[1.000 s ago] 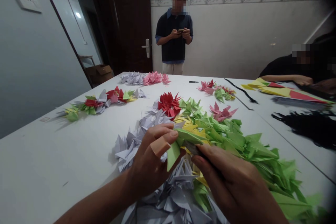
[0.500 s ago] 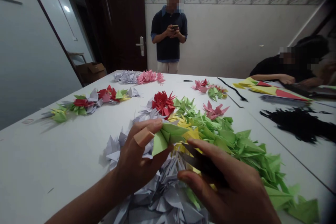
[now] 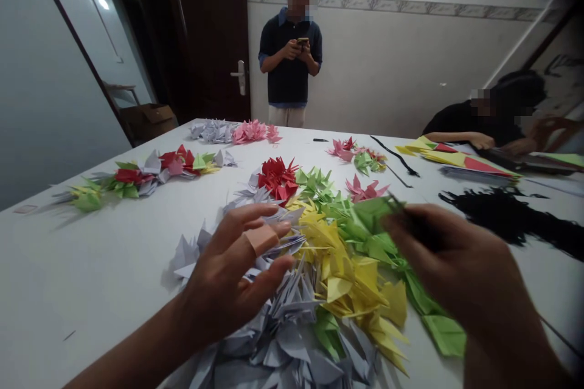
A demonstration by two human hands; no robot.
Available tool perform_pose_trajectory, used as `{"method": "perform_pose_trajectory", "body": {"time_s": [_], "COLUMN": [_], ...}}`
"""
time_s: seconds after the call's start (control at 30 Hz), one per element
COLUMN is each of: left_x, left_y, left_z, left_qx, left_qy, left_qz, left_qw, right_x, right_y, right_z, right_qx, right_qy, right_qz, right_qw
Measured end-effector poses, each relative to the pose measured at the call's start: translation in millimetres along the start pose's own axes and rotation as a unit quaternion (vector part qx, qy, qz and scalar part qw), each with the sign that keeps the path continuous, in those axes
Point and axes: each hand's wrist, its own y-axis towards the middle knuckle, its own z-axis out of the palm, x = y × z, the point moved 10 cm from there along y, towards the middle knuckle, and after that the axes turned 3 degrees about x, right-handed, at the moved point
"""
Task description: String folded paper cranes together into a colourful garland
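My left hand (image 3: 249, 261) has its fingers apart and nothing in them, with a tan bandage (image 3: 261, 239) round one finger. It hovers over a heap of pale grey-lilac folded paper pieces (image 3: 283, 340). My right hand (image 3: 460, 261) is closed round dark, pointed snips (image 3: 422, 226), mostly hidden by the fingers. At its fingertips is a green folded paper piece (image 3: 371, 214), over the green pile; whether the fingers pinch it I cannot tell. Yellow folded pieces (image 3: 340, 261) lie between my hands.
Red folded pieces (image 3: 277, 179) top the heap. Mixed-colour paper clusters (image 3: 176, 164) lie at the left. Black cords (image 3: 506, 216) and paper sheets (image 3: 474, 164) are at the right. A person stands behind the table with a phone (image 3: 302, 41); another leans over at the right.
The green piece has left my left hand, whose fingers are now empty. My right hand has moved right and up with the snips, and a green piece is at its fingertips.
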Motion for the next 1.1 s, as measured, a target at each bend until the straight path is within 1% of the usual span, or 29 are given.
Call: {"method": "perform_pose_trajectory", "body": {"time_s": [0.07, 0.13, 0.27, 0.37, 0.47, 0.63, 0.73, 0.83, 0.97, 1.03, 1.1], "left_x": [3, 5, 8, 10, 11, 13, 13, 13, 11, 10, 11], "left_y": [3, 5, 5, 3, 3, 3, 2, 0, -2, -3, -3], "left_z": [-3.3, -3.5, 0.7, 4.7, 5.4, 5.6, 6.8, 8.1, 10.0, 11.2, 12.3], "left_qx": [-0.002, 0.0, 0.012, 0.028, 0.032, 0.035, 0.04, 0.046, 0.052, 0.055, 0.059], "left_qy": [0.023, 0.033, 0.031, 0.029, 0.033, 0.029, 0.022, 0.011, -0.016, -0.023, -0.027], "left_qz": [-0.001, -0.003, -0.005, -0.011, -0.011, -0.015, -0.016, -0.019, -0.02, -0.022, -0.029], "left_qw": [1.0, 0.999, 0.999, 0.999, 0.999, 0.999, 0.999, 0.999, 0.998, 0.998, 0.997], "right_x": [-38, -64, -98, -112, -122, -136, -142, -144, -147, -151, -154], "right_y": [13, 24, 34, 35, 34, 30, 27, 29, 37, 40, 42], "right_z": [-4, -2, 20, 38, 52, 68, 74, 71, 61, 55, 46], "right_qx": [0.025, 0.049, 0.109, 0.147, 0.183, 0.237, 0.263, 0.26, 0.23, 0.196, 0.146], "right_qy": [-0.058, -0.093, -0.132, -0.148, -0.161, -0.168, -0.168, -0.179, -0.192, -0.199, -0.211], "right_qz": [0.085, 0.115, 0.14, 0.156, 0.169, 0.182, 0.185, 0.194, 0.199, 0.188, 0.159], "right_qw": [0.994, 0.988, 0.975, 0.965, 0.955, 0.94, 0.932, 0.929, 0.933, 0.942, 0.953]}}
